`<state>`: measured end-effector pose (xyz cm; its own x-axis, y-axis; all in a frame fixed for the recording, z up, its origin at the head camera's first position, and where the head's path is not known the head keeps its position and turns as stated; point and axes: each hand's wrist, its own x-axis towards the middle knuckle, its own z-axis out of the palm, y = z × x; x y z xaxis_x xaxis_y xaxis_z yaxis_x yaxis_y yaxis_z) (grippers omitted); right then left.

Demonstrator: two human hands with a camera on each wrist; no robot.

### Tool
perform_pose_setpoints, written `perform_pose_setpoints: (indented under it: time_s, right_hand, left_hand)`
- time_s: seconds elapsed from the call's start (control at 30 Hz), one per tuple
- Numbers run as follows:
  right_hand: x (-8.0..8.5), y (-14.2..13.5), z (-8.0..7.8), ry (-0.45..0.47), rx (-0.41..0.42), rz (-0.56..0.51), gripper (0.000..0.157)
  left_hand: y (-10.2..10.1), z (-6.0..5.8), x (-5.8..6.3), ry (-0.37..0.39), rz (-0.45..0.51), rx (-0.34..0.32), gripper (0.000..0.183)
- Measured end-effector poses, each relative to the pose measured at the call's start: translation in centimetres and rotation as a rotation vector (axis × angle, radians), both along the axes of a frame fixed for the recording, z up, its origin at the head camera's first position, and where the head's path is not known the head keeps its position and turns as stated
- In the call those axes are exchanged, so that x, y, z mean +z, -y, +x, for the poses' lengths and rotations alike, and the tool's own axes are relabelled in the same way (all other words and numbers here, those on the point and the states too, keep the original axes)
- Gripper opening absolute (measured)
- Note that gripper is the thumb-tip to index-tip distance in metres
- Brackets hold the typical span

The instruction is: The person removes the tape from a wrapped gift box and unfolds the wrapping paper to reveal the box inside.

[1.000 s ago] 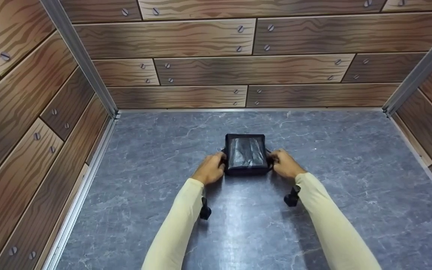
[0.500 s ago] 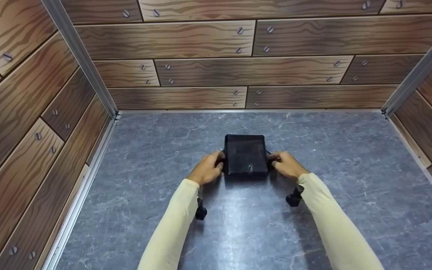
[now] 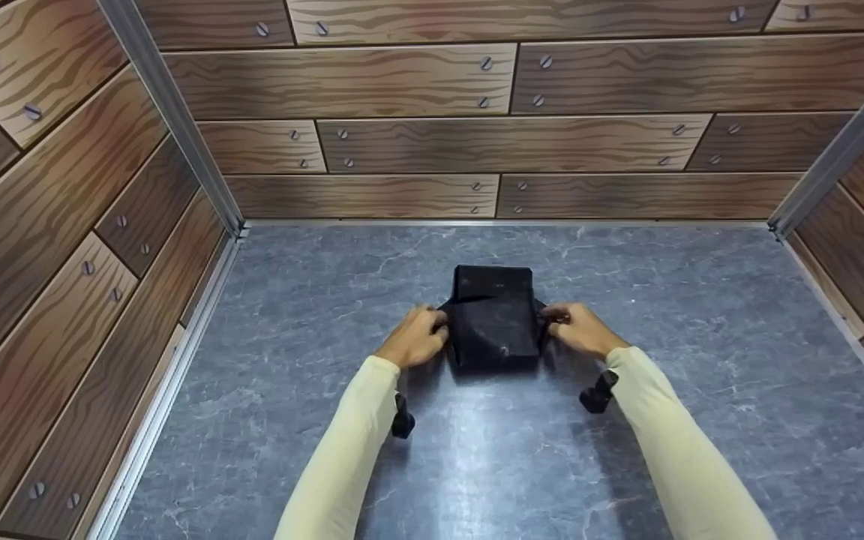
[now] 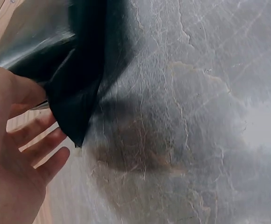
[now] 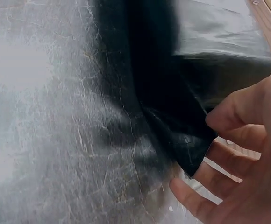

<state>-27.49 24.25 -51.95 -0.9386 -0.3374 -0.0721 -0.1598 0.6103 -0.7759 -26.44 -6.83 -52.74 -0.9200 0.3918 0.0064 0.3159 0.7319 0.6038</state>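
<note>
A black box-shaped package [image 3: 493, 330] of smooth, sheet-like material lies on the grey surface, straight ahead. A crease crosses its top, and the near part overlaps the far part. My left hand [image 3: 412, 337] pinches a pointed black flap [image 4: 79, 102] at the package's left side, thumb on one face and fingers behind. At the opposite side, my right hand [image 3: 582, 330] pinches a matching flap [image 5: 177, 140] between thumb and fingers. The package's top looks glossy in both wrist views. Its underside is hidden.
The grey marbled surface [image 3: 312, 300] spreads around the package. A wood-print wall [image 3: 507, 142] stands behind, with another wall [image 3: 64, 285] at the left and one at the right. Metal strips line the corners. Small black devices [image 3: 402, 420] sit on both wrists.
The bright reflection on the package's top has gone. Its near part has shifted toward me and a crease now shows across the middle. Both hands stay at the sides.
</note>
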Motion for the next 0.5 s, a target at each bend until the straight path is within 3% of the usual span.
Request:
perform_pose_setpoints:
  time_s: [0.23,0.5]
  right_hand:
    - [0.5,-0.2,0.2,-0.021,0.027,0.019,0.031]
    - [1.4,-0.2,0.8,0.102,0.107,0.082,0.039]
  left_hand:
    - [0.4,0.3,0.3,0.041,0.032,-0.025,0.024]
    - [0.7,0.7,0.6,0.101,-0.031,-0.056,0.026]
